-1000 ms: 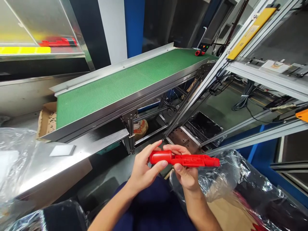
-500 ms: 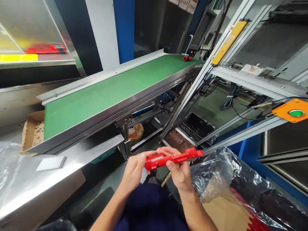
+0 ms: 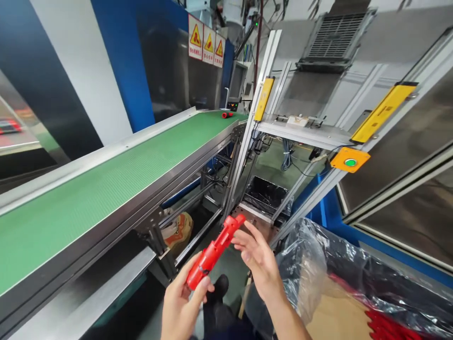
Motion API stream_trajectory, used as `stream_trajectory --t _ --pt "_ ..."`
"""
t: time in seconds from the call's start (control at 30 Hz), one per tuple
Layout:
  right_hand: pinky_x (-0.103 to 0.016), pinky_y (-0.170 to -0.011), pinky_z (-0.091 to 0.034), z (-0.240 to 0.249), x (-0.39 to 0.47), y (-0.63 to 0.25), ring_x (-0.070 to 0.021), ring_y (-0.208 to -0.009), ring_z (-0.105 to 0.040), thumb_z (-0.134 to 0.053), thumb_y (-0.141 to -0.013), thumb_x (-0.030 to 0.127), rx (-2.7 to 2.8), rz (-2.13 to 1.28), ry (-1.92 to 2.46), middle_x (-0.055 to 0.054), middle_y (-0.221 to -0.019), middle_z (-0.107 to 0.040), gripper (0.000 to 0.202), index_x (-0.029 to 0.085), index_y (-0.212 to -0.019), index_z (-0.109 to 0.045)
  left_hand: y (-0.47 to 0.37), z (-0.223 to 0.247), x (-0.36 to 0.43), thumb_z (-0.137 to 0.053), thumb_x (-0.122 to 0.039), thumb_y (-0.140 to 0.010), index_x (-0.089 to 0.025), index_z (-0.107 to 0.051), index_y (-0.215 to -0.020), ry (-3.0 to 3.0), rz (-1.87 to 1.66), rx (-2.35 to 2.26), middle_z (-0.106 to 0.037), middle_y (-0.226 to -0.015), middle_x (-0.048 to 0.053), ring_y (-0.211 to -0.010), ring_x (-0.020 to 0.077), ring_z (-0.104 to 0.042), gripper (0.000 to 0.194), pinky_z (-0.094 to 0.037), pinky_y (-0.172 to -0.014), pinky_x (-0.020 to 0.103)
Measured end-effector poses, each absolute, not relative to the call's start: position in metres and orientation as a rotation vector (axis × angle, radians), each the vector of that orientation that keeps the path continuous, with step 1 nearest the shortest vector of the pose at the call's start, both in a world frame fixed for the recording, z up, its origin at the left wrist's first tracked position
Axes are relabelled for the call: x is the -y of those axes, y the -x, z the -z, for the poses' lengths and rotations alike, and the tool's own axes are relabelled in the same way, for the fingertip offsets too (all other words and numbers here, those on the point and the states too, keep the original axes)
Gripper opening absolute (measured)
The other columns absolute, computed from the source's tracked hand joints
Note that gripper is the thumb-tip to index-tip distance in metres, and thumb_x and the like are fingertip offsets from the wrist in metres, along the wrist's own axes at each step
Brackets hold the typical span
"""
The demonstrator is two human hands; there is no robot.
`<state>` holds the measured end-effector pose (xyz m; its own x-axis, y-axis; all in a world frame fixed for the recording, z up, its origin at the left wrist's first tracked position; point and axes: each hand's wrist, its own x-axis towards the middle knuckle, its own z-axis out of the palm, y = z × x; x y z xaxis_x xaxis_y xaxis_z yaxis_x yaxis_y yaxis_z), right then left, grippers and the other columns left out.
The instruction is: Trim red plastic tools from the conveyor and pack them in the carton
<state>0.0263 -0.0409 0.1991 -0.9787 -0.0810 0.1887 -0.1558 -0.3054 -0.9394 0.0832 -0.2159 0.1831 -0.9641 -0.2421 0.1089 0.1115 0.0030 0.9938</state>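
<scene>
A red plastic part (image 3: 213,252), long and stepped with a wider round end, is held in my left hand (image 3: 184,300). The thumb and fingers grip its wider lower end, and the part points up and to the right. My right hand (image 3: 260,259) is beside the narrow upper end, palm turned toward it, with its fingers apart and nothing held in it. The fingertips are very near the part; whether one touches it I cannot tell.
A green conveyor belt (image 3: 141,163) runs along the left, with a small red part (image 3: 227,114) at its far end. An aluminium frame carries an orange box with a green button (image 3: 350,160). At lower right, a plastic-lined box (image 3: 332,311) holds red parts (image 3: 389,326).
The view has turned to the right. My right hand has let go of the red part and opened. The part now tilts more steeply upward in my left hand.
</scene>
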Motion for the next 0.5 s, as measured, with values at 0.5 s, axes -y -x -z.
stream_trajectory --t 0.5 --pt "-0.046 -0.076 -0.062 -0.233 -0.031 0.103 -0.0335 -0.089 -0.074 -0.078 -0.066 0.052 1.999 -1.839 -0.264 0.003 -0.095 -0.077 0.034 0.045 -0.098 -0.071 0.091 -0.179 0.193 -0.046 -0.023 -0.099 -0.012 -0.055 -0.130 0.888 0.521 2.065 -0.069 -0.111 0.012 -0.102 0.0164 -0.068 0.034 -0.057 -0.087 0.019"
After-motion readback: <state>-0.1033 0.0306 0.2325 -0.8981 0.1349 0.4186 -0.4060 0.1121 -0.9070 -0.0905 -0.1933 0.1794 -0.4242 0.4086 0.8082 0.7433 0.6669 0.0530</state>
